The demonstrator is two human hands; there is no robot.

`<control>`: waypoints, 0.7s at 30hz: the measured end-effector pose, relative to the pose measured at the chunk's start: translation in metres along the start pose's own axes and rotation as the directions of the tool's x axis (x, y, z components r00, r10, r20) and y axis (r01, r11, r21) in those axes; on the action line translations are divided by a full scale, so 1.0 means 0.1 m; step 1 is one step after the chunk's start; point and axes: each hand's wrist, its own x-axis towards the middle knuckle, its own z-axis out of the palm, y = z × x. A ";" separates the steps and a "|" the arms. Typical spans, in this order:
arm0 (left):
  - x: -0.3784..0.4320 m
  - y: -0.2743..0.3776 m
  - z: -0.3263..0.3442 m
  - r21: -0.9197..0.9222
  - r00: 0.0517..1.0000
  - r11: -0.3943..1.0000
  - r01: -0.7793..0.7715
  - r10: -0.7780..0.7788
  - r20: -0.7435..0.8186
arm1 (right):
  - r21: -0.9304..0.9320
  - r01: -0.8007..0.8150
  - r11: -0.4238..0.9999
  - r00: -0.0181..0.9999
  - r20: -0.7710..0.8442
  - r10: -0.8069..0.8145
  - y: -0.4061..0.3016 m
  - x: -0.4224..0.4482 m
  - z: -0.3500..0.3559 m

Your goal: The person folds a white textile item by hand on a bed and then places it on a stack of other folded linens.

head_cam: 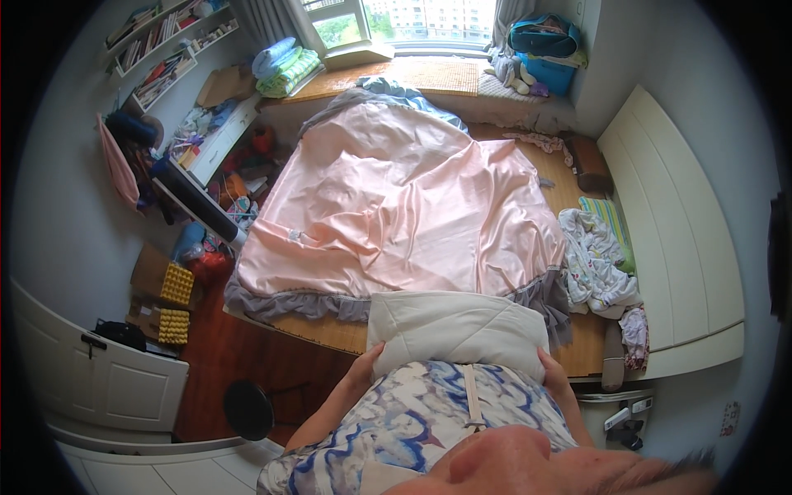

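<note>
A folded cream quilt (458, 325) is held up against my body at the near edge of the bed. My left hand (374, 356) grips its left side, and my right hand (546, 362) grips its right side; some fingers are hidden behind the fabric. Beyond it a pink satin cover (408, 204) with a grey ruffled border (297, 306) lies wrinkled over the bed. The far part of the quilt overlaps the cover's near border in the view. Bare bamboo-coloured mat (328, 331) shows along the bed's near edge.
A rumpled white patterned cloth (588, 260) and a brown bolster (588, 164) lie beside the cream headboard (674, 229). Folded quilts (288, 68) rest on the window ledge. A tower fan (198, 201) stands left of the bed; a black round stool (249, 409) stands near the door (105, 377).
</note>
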 end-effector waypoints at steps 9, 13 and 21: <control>-0.37 0.05 0.08 -0.172 0.994 0.984 -0.034 0.052 0.101 | -0.385 0.201 0.901 0.975 0.171 -0.144 -0.19 -0.47 0.37; -0.38 0.01 0.06 0.117 0.976 0.971 -0.208 0.198 0.087 | -0.474 0.189 0.860 0.948 -0.140 -0.285 -0.21 -0.49 0.73; -0.12 0.53 0.09 0.042 0.911 0.911 -0.411 0.411 0.000 | -0.744 0.429 0.513 0.726 -0.055 -0.686 -0.77 -0.31 0.90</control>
